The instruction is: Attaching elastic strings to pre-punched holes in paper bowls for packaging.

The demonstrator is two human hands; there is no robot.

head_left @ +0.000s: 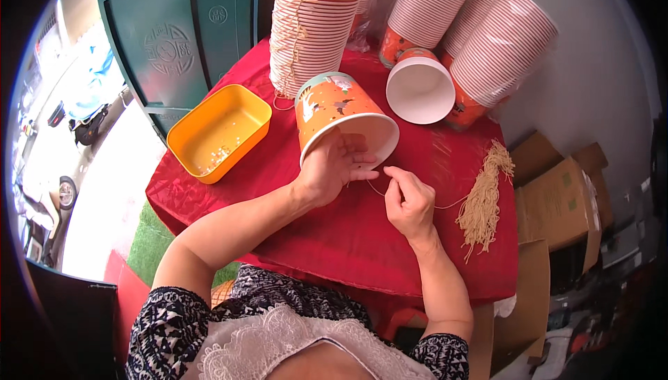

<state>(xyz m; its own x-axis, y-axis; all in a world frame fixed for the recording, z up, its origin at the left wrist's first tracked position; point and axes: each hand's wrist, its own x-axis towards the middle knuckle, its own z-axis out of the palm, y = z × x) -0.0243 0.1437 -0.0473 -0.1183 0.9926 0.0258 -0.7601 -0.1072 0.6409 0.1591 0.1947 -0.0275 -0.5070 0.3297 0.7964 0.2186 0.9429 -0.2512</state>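
Observation:
An orange paper bucket (335, 105) with a white rim, printed with dark bats and pale figures, lies tilted with its mouth toward me. My left hand (328, 168) reaches into that mouth, palm up and fingers stretched out; its thumb is hard to make out. Just right of the rim, my right hand (410, 202) is closed in a pinch on a thin beige string (451, 206). The string runs from this hand to a bundle of cut strings (483, 202) on the right of the table. A short stretch of it also shows between my hands.
A yellow plastic box (259, 124) holding small white bits stands at left on the red-covered table (306, 241). Tall bucket stacks (313, 39) rise at the back, with strings hanging on one. A single bucket (420, 91) lies open toward me. Cardboard boxes (557, 202) sit at right.

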